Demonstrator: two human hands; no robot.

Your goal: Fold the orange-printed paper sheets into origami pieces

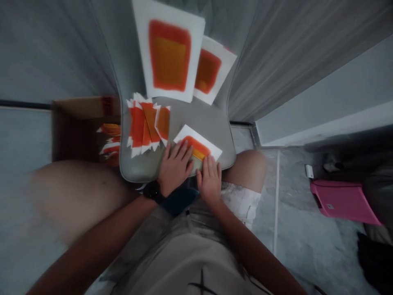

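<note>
Orange-printed card [199, 142] disappears beneath our left hand [175, 167] and right hand [210, 181], both spread on it; its lower part is hidden, and we cannot tell whether they grip.

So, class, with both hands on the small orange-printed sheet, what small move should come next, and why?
Probably slide the small sheet toward the fanned orange pieces: the left hand and right hand rest on it, with the pieces close by.
</note>
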